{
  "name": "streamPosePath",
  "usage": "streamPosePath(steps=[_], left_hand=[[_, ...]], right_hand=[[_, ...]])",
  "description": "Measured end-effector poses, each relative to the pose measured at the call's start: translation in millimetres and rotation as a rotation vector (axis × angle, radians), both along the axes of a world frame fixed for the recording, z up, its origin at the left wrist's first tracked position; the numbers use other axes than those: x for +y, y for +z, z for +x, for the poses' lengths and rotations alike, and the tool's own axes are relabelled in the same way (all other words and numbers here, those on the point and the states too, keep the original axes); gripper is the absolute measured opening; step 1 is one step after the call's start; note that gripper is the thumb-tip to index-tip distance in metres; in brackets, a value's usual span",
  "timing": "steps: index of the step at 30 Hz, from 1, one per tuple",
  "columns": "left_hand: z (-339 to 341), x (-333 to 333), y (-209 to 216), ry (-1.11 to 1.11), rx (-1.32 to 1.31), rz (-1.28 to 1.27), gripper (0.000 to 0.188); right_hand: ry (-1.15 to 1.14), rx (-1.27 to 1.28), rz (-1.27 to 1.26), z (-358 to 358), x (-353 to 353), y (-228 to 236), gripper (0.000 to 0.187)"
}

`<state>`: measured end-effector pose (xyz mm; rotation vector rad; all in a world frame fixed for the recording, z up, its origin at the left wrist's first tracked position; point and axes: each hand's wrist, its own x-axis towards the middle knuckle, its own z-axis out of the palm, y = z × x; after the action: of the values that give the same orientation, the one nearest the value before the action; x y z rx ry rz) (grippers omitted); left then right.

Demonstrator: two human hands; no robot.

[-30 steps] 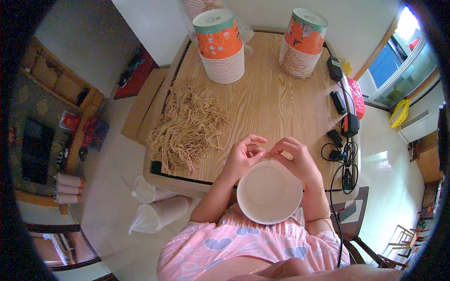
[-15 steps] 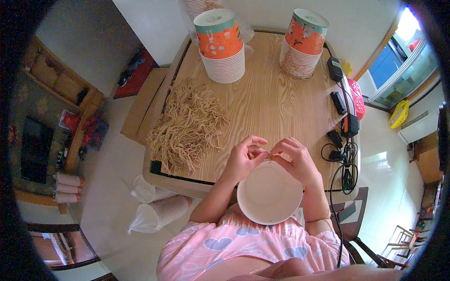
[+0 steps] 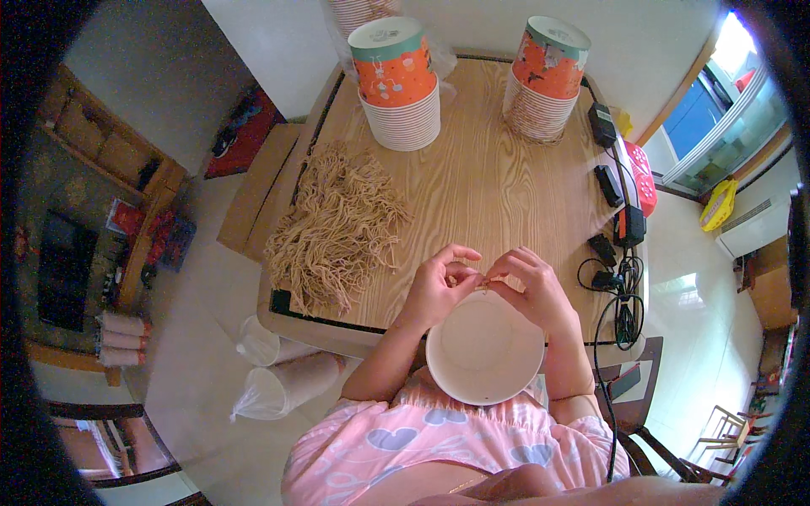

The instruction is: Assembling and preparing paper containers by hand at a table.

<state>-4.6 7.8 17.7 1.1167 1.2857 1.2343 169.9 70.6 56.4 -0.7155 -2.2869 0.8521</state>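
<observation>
A small tan strip point(image 3: 479, 285) is pinched between the left hand point(image 3: 440, 285) and right hand point(image 3: 530, 287), fingertips closed on it, above the white bowl's point(image 3: 485, 350) 12 o'clock rim. Noodle-like strands point(image 3: 336, 228) lie at 10 o'clock; 2 cup stacks point(image 3: 396, 84) stand at 12.

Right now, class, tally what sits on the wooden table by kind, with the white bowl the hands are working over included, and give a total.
Stacks of paper cups: 2, one rear left, one rear right
Heaps of tan strings: 1
White bowls: 1, at the near table edge under both hands
Red boxes: 1, at the right edge
Total: 5
</observation>
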Motion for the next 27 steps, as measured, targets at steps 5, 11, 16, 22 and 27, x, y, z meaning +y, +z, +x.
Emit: streamPosePath(steps=[5,11,16,22,27], left_hand=[[0.2,-0.7,1.0,0.003,0.004,0.016,0.032],[0.1,-1.0,0.7,0.000,-0.003,0.014,0.031],[1.4,-1.2,3.6,0.015,0.064,0.044,0.030],[0.1,-1.6,2.9,-0.003,0.101,0.022,0.029],[-0.4,-0.6,-2.9,-0.011,0.032,0.045,0.029]], right_hand=[[0.010,-0.005,0.001,-1.0,-0.7,3.2,0.011],[0.007,-0.011,0.028,0.1,-0.2,1.4,0.012],[-0.006,-0.021,0.050,-1.0,-0.9,3.0,0.012],[-0.008,-0.012,0.055,-0.4,0.1,-1.3,0.014],[-0.020,-0.011,0.036,0.3,-1.5,1.8,0.014]])
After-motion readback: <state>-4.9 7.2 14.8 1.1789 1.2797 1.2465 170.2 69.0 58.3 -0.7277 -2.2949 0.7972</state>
